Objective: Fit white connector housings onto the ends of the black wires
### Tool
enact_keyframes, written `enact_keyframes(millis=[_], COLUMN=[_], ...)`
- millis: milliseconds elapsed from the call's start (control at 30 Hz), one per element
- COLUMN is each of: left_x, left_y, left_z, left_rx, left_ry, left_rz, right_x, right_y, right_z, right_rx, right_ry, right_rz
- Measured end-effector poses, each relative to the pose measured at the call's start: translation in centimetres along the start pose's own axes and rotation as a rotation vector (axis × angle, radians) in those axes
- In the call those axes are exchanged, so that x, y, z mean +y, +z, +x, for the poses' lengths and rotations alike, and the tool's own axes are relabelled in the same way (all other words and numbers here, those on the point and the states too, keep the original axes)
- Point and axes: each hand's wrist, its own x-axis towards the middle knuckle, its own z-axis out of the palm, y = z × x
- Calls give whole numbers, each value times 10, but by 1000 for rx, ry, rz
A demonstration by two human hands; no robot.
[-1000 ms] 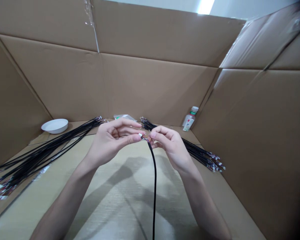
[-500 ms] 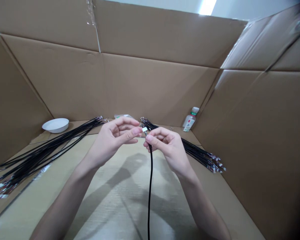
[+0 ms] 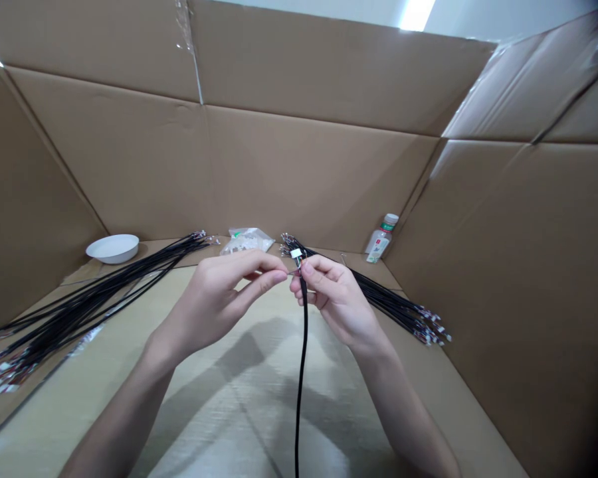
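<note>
A black cable (image 3: 301, 358) hangs down from my right hand (image 3: 336, 292), whose thumb and fingers are closed around its upper end. Short coloured wires come out there and run into a small white connector (image 3: 296, 253), which points up above the fingertips. Just left of it, my left hand (image 3: 229, 292) pinches a thin wire (image 3: 293, 273) between thumb and forefinger, beside the cable end. The wire's far end is too small to make out.
A bundle of black cables (image 3: 99, 292) with white connectors lies at left, another cable bundle (image 3: 393, 302) at right. Behind stand a white bowl (image 3: 113, 248), a clear plastic bag (image 3: 249, 240) and a bottle (image 3: 380, 239). Cardboard walls (image 3: 319, 179) enclose the table.
My left hand has let go of the white connector, moved slightly down and now pinches a thin wire. The plastic bag behind it shows more. My right hand has barely shifted.
</note>
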Motion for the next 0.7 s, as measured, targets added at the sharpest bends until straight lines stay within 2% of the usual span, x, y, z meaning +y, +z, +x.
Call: enact_keyframes(millis=[300,500,700], left_x=[-4,-8,-13], left_y=[17,24,29], left_z=[0,-1,-3], left_rx=[131,157,125], left_ry=[29,-31,-146], left_rz=[187,312,320], right_x=[1,1,2], right_y=[6,13,21], right_z=[-3,-6,-9], right_rx=[15,40,74], right_ry=[88,93,57], right_rz=[114,157,174])
